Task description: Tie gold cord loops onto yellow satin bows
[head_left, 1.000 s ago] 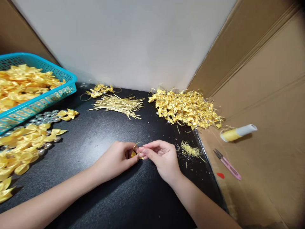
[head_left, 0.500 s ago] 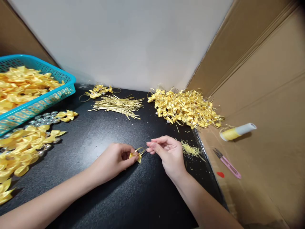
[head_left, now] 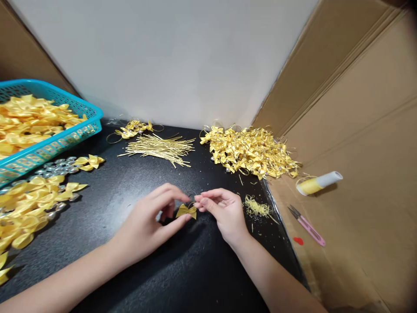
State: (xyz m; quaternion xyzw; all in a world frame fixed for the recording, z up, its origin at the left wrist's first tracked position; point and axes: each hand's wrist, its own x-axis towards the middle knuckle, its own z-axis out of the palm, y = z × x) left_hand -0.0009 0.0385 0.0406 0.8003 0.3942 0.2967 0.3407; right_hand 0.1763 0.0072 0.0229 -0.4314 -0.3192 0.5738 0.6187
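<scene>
A person's two bare hands are working over a black tabletop point(head_left: 202, 274), with a single yellow ribbon bow point(head_left: 183, 211) sitting between them near the front; whether it is resting on the surface or hanging just above it, one cannot tell. The left hand point(head_left: 146, 219) is spreading wide around the bow, its thumb tip reaching the lower edge and its index finger arching above. The right hand point(head_left: 224, 213) is closing thumb and fingertips in a narrow pinch at the thin cord loop point(head_left: 190, 204) above the bow.

At the left, a teal plastic basket point(head_left: 74, 127) is holding a heap of ribbon bows point(head_left: 32, 117); in front of it, silver beads point(head_left: 60, 165) and loose yellow bows point(head_left: 29, 208) are spreading along the tabletop. Toward the back, a bundle of gold cords point(head_left: 161, 150) is lying just in front of a small cluster of looped bows point(head_left: 133, 129), while a larger pile of looped bows point(head_left: 247, 150) is filling the right rear corner. Thread clippings point(head_left: 257, 206) are gathering beyond the right hand. On the cardboard point(head_left: 361, 226) at right, a tube of yellow thread point(head_left: 311, 186), pink-handled snips point(head_left: 308, 227) and a red scrap point(head_left: 298, 240) are lying apart.
</scene>
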